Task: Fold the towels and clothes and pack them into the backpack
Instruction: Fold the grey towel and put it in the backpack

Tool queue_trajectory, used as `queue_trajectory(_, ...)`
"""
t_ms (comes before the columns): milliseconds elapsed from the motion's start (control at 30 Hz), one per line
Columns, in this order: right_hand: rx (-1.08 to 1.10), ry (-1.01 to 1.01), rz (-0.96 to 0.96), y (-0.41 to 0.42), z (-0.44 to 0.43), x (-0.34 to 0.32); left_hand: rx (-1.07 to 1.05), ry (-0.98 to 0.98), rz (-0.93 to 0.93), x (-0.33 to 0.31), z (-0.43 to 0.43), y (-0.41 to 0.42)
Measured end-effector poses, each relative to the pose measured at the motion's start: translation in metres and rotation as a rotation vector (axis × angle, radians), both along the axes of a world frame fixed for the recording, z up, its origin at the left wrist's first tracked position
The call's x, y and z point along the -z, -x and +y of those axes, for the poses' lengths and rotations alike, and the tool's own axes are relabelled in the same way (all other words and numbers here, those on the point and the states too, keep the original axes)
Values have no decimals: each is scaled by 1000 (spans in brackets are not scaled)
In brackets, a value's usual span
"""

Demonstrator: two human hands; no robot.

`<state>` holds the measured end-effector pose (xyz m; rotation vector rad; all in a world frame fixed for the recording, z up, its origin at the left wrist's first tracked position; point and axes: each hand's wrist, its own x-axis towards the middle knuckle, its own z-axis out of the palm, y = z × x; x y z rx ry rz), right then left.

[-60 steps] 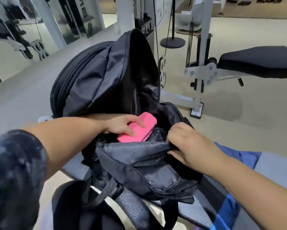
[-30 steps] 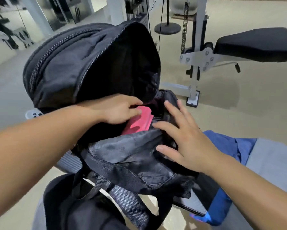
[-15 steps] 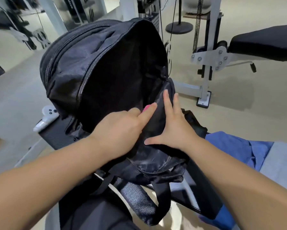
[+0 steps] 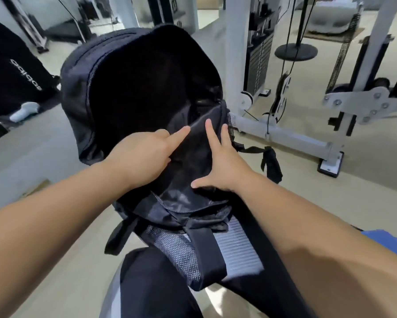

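the black backpack [image 4: 133, 72] is seen upright at the middle, propped on a grey padded bench [image 4: 241, 246], its main compartment gaping wide and dark. its front panel is pressed by the right hand [image 4: 225, 166], laid flat with fingers straight and spread, while the left hand [image 4: 142, 157] is set against the panel's upper edge with the index finger straight and the others curled; whether fabric is gripped cannot be told. a blue cloth [image 4: 394, 244] is glimpsed at the right edge.
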<state>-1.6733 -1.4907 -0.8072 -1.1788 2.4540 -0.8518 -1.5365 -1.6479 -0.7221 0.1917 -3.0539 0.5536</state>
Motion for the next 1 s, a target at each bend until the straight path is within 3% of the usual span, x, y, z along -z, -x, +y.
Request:
queue_trajectory(300, -44, -70, -27, 5, 38, 10, -110, -11, 21, -12, 25, 16)
queue_trajectory(400, -11, -70, -18, 5, 75, 11, -56, 107, 64, -17, 58, 28)
queue_trajectory(467, 44, -71, -21, 1, 111, 12, 53, 85, 81, -13, 91, 39)
queue_trajectory(600, 224, -134, 44, -17, 214, 21, 270, -110, 57, 14, 185, 56)
queue_trajectory(767, 472, -370, 187, -51, 353, 31, 440, -428, -92, 65, 302, 71)
queue_trajectory(1000, 760, -458, 158, -98, 481, 50, 358, -879, -371, 127, 413, 65)
